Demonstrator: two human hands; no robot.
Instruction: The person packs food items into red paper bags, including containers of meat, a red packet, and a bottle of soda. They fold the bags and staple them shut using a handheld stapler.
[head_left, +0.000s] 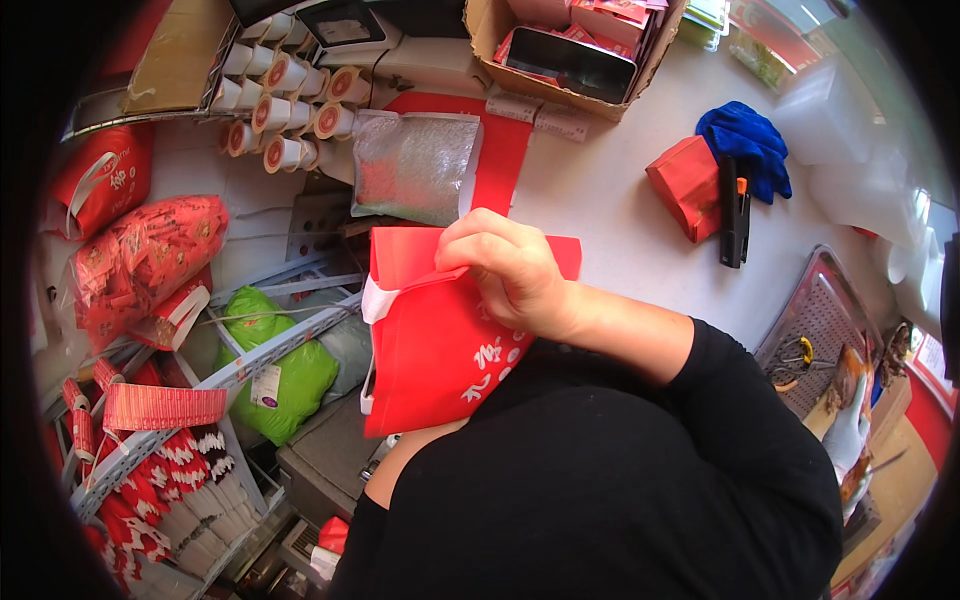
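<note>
A red non-woven carrier bag (427, 337) with white handles and white print is held up before my body. My right hand (510, 270) pinches its upper edge, fingers curled over the fabric. My left forearm passes behind the bag, which hides my left hand. Just beyond the bag, a silver insulated foil pouch (416, 166) lies on a flat red bag (502, 150) at the table's edge.
On the white table (592, 202) lie a red packet (685, 187), a black stapler (733, 214) and a blue cloth (746, 142). A cardboard box (555, 94) holds a phone. Sealed cups (285, 112) stand far left, above metal shelving (277, 349). A co-worker's gloved hand (847, 435) is at right.
</note>
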